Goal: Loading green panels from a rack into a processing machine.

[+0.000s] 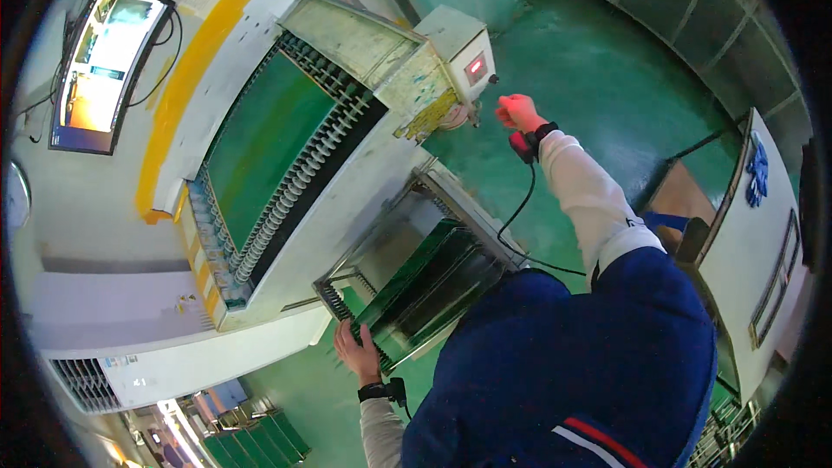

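My left hand [357, 354], fingers apart, is at the near left edge of a metal rack [326, 290] with toothed side rails. Upright dark green panels [433, 282] stand in the rack. It looks as if the fingertips touch the rail, but nothing is gripped. My right hand [517, 111] is stretched forward, fingers curled in, beside a control box [468, 43] with a lit red display; I see nothing in it. A red device with a black cable sits at the right wrist, and a black band with a small box at the left.
A roller conveyor machine [290, 186] bears a large green panel [269, 143] at left. Beyond it hangs a lit monitor [108, 69]. At right stands a white-topped table [763, 251] with a blue glove [757, 175]. More green panels [260, 444] stand at lower left.
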`<state>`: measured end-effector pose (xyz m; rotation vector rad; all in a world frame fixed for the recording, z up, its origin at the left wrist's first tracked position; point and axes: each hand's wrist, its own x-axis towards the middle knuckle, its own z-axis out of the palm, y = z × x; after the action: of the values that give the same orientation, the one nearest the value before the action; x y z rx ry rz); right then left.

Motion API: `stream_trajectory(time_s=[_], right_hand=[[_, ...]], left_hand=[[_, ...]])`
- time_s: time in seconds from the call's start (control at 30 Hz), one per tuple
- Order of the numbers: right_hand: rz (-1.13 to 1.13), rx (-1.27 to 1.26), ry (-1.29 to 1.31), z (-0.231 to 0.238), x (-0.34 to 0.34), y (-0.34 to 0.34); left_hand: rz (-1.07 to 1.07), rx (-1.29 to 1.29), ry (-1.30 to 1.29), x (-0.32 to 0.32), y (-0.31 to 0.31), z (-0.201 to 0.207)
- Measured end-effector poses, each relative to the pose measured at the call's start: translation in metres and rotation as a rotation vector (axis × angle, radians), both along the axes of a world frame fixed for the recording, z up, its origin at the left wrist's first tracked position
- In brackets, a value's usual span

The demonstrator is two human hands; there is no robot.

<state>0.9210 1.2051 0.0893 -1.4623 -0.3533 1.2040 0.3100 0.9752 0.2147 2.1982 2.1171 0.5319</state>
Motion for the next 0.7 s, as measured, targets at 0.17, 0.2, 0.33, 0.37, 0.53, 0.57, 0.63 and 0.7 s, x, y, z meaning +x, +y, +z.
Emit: stream_trajectory(time_s=[0.17,0.2,0.33,0.37,0.53,0.57,0.63,0.7], right_hand=[[-0.125,-0.028,-0.028,-0.008,0.007,0.025],[-0.122,-0.008,-0.063,-0.013,0.01,0.028],[-0.197,0.02,-0.036,-0.02,0.014,0.035],[-0.194,0.016,-0.032,-0.019,0.011,0.037],[-0.236,0.092,-0.014,-0.019,0.017,0.047],[-0.236,0.088,-0.01,-0.016,0.016,0.049],[-0.225,0.095,-0.042,-0.017,0.019,0.052],[-0.23,0.08,-0.03,-0.017,0.02,0.054]], left_hand=[[0.033,-0.028,0.033,0.0,-0.006,0.0],[0.044,-0.025,0.052,0.002,-0.006,0.001],[0.038,-0.035,0.006,0.007,0.001,0.002],[0.043,-0.025,0.01,0.007,0.003,0.001],[0.022,0.029,0.03,0.004,0.011,-0.003],[0.03,0.014,0.025,0.004,0.011,-0.003],[0.032,-0.006,0.023,0.007,0.014,0.0],[0.027,-0.018,0.033,0.011,0.016,0.003]])
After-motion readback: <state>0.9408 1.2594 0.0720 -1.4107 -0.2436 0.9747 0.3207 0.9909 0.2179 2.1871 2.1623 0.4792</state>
